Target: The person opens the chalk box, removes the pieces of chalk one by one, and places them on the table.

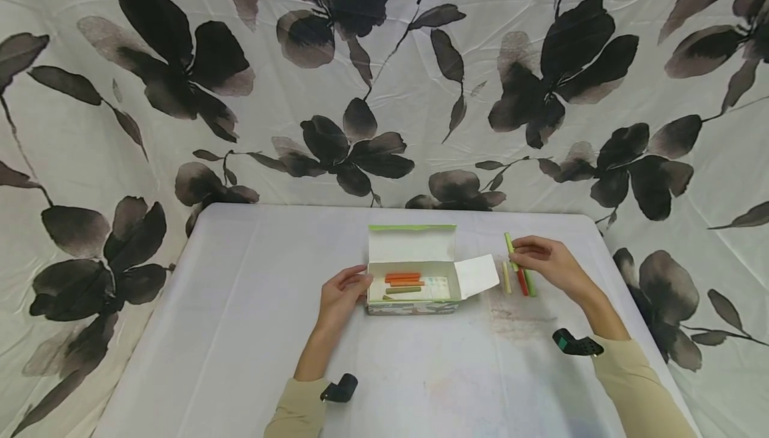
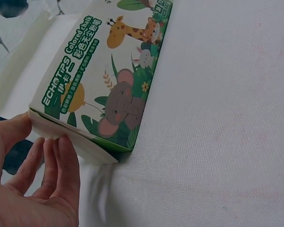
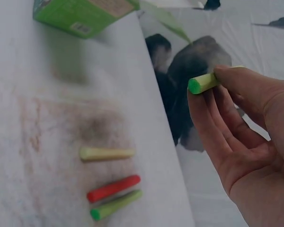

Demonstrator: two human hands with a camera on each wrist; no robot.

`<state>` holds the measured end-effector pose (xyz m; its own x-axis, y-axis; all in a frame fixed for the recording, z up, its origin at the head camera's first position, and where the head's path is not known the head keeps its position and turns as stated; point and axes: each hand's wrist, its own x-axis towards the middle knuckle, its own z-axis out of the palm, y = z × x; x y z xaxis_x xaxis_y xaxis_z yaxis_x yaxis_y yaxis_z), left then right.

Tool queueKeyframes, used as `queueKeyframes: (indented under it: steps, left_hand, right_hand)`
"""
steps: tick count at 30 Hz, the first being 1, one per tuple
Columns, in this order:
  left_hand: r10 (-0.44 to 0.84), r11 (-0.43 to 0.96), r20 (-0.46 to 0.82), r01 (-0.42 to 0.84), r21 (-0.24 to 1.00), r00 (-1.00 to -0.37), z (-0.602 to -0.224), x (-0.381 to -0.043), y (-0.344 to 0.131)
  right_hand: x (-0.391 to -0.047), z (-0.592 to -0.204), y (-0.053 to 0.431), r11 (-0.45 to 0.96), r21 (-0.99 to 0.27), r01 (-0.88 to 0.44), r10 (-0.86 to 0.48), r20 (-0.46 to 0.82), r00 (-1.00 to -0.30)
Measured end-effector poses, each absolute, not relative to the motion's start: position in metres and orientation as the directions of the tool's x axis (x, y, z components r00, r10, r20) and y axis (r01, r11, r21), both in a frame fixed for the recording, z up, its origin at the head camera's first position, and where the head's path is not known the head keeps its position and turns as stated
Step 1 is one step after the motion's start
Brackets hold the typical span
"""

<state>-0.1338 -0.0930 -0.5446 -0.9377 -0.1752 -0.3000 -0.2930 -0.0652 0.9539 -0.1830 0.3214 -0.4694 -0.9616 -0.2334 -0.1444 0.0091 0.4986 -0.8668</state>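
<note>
An open box of colored chalk [image 1: 414, 308] has several orange and olive sticks [image 1: 404, 278] inside. My left hand [image 1: 341, 296] pinches its left end; in the left wrist view the thumb [image 2: 16, 130] is at the corner and the fingertips are against the end flap [image 2: 85, 144]. To the right of the box, my right hand [image 1: 553, 264] holds a yellow-green chalk stick [image 3: 203, 83] between thumb and fingers, raised over the table. Below it lie a pale yellow chalk [image 3: 107, 154], a red chalk [image 3: 113, 188] and a green chalk [image 3: 116, 205], roughly side by side.
The box lid [image 1: 412, 244] stands up at the back, and its right end flap [image 1: 478, 276] sticks out toward the loose chalks. Brownish chalk smudges [image 1: 523, 321] mark the white tablecloth [image 1: 270, 258]. A floral curtain [image 1: 450, 91] hangs behind the table.
</note>
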Motion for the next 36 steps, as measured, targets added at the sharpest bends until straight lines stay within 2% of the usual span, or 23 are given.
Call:
queueKeyframes:
  steps: [17,30,36]
  left_hand:
    - [-0.163,-0.075,-0.292,-0.283,0.956,-0.943,-0.544,-0.133,-0.092]
    - [-0.173,-0.081,-0.286,-0.276,0.958,-0.942,-0.544,-0.135,-0.093]
    - [-0.177,-0.080,-0.288,-0.278,0.957,-0.941,-0.545,-0.134,-0.093]
  right_hand:
    - [-0.162,-0.507,0.358,0.506,-0.847,0.161,-0.061,-0.221,-0.973]
    - [-0.155,-0.538,0.375,0.537,-0.812,0.230,0.016,-0.263,-0.965]
    - [-0.157,-0.542,0.371,0.637,-0.747,0.188,0.037,-0.214,-0.976]
